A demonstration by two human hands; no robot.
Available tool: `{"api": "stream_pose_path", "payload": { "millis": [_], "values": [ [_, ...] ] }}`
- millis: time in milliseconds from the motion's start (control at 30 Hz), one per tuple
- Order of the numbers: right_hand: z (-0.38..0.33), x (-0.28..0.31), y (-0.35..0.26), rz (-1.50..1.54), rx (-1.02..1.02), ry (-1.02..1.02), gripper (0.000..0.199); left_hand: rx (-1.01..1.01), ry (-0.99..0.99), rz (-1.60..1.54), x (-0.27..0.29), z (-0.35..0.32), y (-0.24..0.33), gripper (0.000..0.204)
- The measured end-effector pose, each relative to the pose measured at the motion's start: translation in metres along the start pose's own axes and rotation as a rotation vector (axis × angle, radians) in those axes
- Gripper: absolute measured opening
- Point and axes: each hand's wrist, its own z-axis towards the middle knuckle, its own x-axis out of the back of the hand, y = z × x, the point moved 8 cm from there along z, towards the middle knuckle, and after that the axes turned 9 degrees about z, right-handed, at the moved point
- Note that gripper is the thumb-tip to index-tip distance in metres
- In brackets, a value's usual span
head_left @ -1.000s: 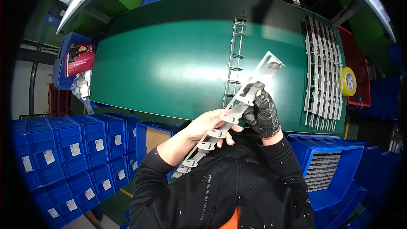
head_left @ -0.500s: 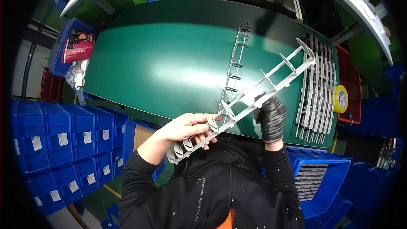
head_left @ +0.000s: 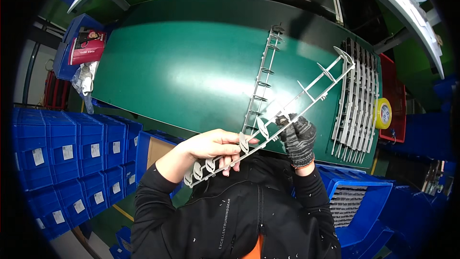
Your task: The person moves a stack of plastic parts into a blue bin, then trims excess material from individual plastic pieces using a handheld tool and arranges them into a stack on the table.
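Observation:
I hold a long grey plastic moulded frame (head_left: 306, 93) with small leaf-shaped parts along it, slanting from lower left to upper right above the green table (head_left: 191, 72). My bare left hand (head_left: 213, 146) grips its lower end. My right hand (head_left: 298, 136), in a dark knit glove, pinches the frame near its middle. A second grey frame (head_left: 262, 79) lies flat on the table just beyond my hands.
A stack of several grey frames (head_left: 357, 98) lies at the table's right end. A yellow tape roll (head_left: 383, 113) sits in a red tray (head_left: 395, 100). Blue bins (head_left: 62, 158) stand at the left and a blue crate (head_left: 357, 201) at the lower right. A red package (head_left: 87, 48) rests at the upper left.
The held frame has turned from edge-on to showing its ladder-like side, and its far end has swung to the right, over the stack. My left hand has slid down toward its lower end.

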Motion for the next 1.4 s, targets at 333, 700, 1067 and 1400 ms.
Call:
{"api": "stream_pose_path", "payload": {
  "millis": [333, 700, 1067, 1400],
  "values": [
    [-0.013, -0.008, 0.028, 0.131, -0.236, -0.056, 0.018, -0.045, 0.184, -0.051, 0.015, 0.003, -0.005, 0.027],
    [-0.002, 0.010, -0.013, -0.161, 0.018, 0.199, 0.028, -0.096, 0.650, 0.687, 0.027, 0.008, 0.005, 0.020],
    [0.000, 0.006, 0.014, 0.213, -0.269, 0.141, 0.013, -0.173, 0.655, 0.906, 0.013, 0.007, 0.022, 0.019],
    [0.004, 0.003, 0.011, 0.155, -0.204, 0.007, 0.014, -0.165, 0.642, 0.861, 0.013, 0.011, 0.017, 0.019]
  ]
}}
